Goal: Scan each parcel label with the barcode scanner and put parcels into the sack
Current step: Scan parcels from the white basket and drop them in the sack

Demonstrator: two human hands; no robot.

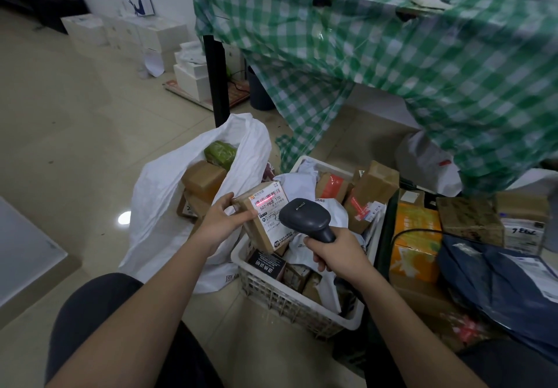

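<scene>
Both my forearms reaching in from six o'clock, right hand (333, 250) gripping the barcode scanner (305, 217), left hand (225, 217) pinching a brown parcel (265, 221), red beam lighting its label (268, 203), white sack (169, 188) gaping at ten o'clock.

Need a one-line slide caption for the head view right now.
Left hand holds a labelled parcel while right hand aims the scanner over the basket.

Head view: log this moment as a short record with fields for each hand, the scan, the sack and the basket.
left hand: grips a brown parcel, label up
right hand: grips the scanner, aimed at the label
scan: red line across the label
sack: white, open, boxes already inside
basket: white, parcels left in it
</scene>
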